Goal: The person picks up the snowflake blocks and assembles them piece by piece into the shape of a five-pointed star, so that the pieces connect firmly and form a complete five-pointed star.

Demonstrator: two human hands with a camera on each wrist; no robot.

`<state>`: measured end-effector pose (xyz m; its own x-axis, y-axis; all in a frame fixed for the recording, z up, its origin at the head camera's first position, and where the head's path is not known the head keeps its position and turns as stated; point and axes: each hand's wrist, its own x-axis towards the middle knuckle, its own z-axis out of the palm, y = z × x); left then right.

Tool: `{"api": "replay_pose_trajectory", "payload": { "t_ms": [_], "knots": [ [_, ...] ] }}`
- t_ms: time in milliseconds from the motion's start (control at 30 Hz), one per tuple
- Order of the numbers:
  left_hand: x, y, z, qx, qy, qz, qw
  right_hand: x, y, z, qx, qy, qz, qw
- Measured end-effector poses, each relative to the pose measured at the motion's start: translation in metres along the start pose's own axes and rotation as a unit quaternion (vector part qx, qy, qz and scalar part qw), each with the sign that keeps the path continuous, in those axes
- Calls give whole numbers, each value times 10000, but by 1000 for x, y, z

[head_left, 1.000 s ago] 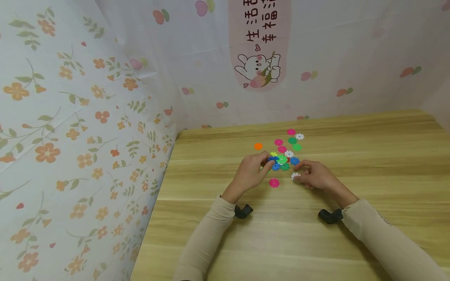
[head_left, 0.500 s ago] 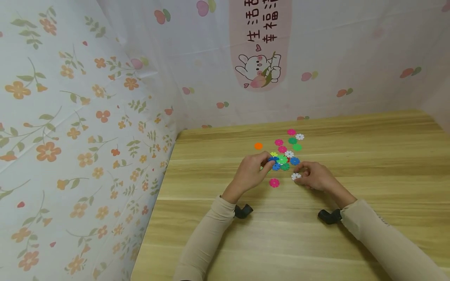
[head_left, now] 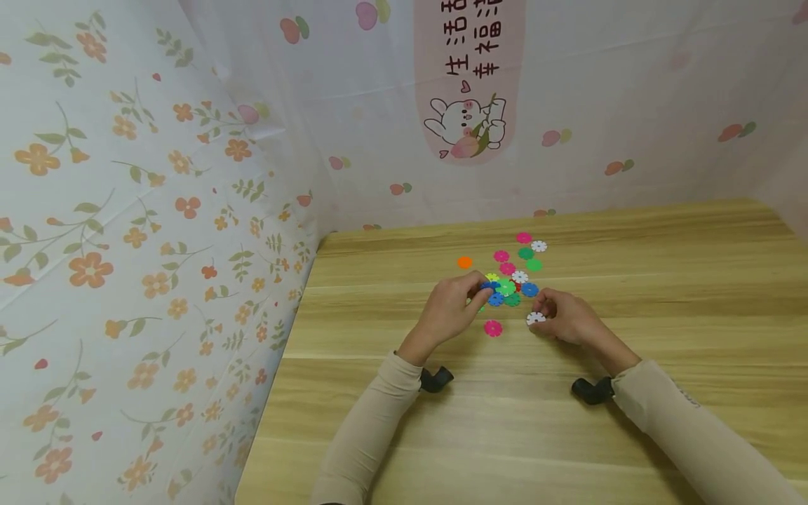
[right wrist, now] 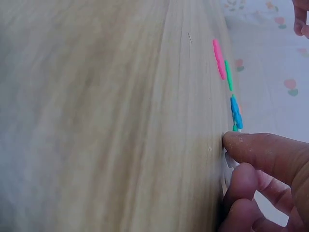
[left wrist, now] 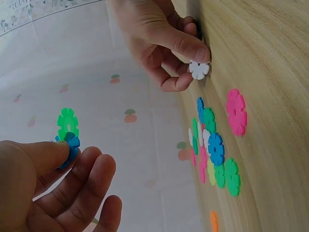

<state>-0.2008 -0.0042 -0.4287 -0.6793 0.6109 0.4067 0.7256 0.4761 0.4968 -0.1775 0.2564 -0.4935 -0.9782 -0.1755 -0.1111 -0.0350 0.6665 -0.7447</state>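
My left hand [head_left: 449, 307] pinches a blue notched plastic disc [left wrist: 73, 148] between thumb and forefinger, with a light green disc [left wrist: 67, 122] joined to it. Both are raised off the table, over the loose discs. To the right, my right hand [head_left: 569, 319] holds a white notched disc [head_left: 536, 318] by its edge, thumb on top, low at the tabletop. In the right wrist view the fingers [right wrist: 270, 152] hide most of that white disc. A pink disc [head_left: 493, 328] lies flat between the two hands.
Several loose discs lie about the left hand, among them a blue one [head_left: 529, 290], a green one [head_left: 534, 265] and an orange one [head_left: 464, 262]. The wooden table [head_left: 492, 435] ends at a printed cloth [head_left: 366, 140] behind and at the left.
My right hand has drawn its fingers in on the white disc and shifted it slightly to the right. The left hand keeps its place with the joined blue and green discs.
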Motion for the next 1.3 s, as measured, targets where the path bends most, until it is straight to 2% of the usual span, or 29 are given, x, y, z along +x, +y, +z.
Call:
{"api": "replay_pose_trajectory", "payload": {
  "t_ms": [133, 433, 600, 867, 1133, 1300],
  "knots": [
    [0, 1, 0, -5, 16, -16, 10000, -1, -1, 0, 16, 13, -18, 10000],
    [1, 0, 1, 4, 63, -54, 10000, -3, 2, -3, 1198, -231, -39, 9925],
    [1, -1, 2, 20, 40, -29, 10000, -2, 0, -7, 1686, -302, 79, 9852],
    [1, -1, 3, 16, 18, -65, 10000, -6, -21, -19, 2550, -242, 95, 9666],
    [0, 0, 2, 94, 10, -50, 9999, -12, -42, -27, 2863, -352, -106, 9574],
    [-1, -1, 3, 86, 30, -46, 9999, -13, -49, -29, 2888, -118, -111, 9573]
  ]
}}
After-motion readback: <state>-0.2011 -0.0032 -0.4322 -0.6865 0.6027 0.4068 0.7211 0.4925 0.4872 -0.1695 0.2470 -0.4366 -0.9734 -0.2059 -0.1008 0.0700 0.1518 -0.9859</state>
